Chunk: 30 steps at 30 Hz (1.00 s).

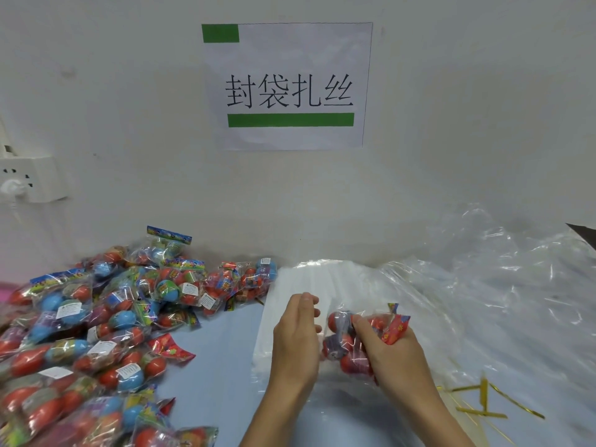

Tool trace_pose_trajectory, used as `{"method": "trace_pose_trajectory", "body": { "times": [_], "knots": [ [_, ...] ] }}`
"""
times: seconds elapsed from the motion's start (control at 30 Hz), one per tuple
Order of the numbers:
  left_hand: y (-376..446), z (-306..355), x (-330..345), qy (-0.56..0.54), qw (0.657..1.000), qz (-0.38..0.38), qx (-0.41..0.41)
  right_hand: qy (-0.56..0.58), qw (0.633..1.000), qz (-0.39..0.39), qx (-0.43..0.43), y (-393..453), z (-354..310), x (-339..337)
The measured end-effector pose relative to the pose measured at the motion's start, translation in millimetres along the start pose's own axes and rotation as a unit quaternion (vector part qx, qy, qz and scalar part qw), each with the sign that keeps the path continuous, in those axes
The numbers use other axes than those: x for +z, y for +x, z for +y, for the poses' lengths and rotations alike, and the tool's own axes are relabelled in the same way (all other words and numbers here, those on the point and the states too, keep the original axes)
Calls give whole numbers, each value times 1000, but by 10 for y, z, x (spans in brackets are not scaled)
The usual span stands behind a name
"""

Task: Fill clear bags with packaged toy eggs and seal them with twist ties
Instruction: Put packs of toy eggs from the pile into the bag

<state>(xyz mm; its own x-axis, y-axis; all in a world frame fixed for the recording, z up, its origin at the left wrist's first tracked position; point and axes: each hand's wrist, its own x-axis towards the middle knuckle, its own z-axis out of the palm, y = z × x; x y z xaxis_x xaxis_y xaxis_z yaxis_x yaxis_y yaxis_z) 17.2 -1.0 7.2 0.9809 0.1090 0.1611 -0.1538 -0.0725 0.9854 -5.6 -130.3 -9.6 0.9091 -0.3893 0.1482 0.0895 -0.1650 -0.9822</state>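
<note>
Gripping an egg pack (354, 343), header card pointing right, right hand (387, 353); left hand (295, 337) loosely open.

On my tabletop (222, 356), the egg packs (96, 317) pile at my left, the stacked bags (300, 285) ahead (under my hands), twist ties (483, 401) right.
</note>
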Motion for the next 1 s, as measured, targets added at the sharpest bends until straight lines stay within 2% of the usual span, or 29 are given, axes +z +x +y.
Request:
{"method": "trace_pose_trajectory", "body": {
  "times": [0.13, 0.23, 0.3, 0.37, 0.43, 0.53, 0.6, 0.73, 0.87, 1.0],
  "knots": [
    [-5, -4, -25, 64, 997, 3, 50, -44, 999, 11, -24, -51, -36, -14],
    [52, 15, -153, 92, 992, 21, 88, -61, 996, -38, -43, -91, -58, -17],
    [91, 3, -251, 70, 994, -10, 78, -49, 991, -109, -53, -128, -84, -24],
    [97, 26, -334, 44, 995, -73, 58, -45, 983, -164, -69, -147, -118, -38],
    [76, 48, -375, 25, 990, -128, 47, -37, 977, -197, -72, -154, -155, -58],
    [33, 62, -371, 51, 983, -167, 61, -33, 963, -256, -73, -169, -201, -76],
    [29, 47, -342, 70, 983, -153, 70, -53, 956, -281, -73, -177, -209, -78],
    [93, -7, -278, 83, 993, -35, 82, -65, 948, -303, -68, -153, -207, -88],
    [160, -53, -320, 71, 993, 52, 83, 11, 969, -247, -23, -131, -224, -138],
    [178, -83, -365, 149, 979, 83, 113, 113, 986, -102, 60, -82, -242, -126]
  ]
}}
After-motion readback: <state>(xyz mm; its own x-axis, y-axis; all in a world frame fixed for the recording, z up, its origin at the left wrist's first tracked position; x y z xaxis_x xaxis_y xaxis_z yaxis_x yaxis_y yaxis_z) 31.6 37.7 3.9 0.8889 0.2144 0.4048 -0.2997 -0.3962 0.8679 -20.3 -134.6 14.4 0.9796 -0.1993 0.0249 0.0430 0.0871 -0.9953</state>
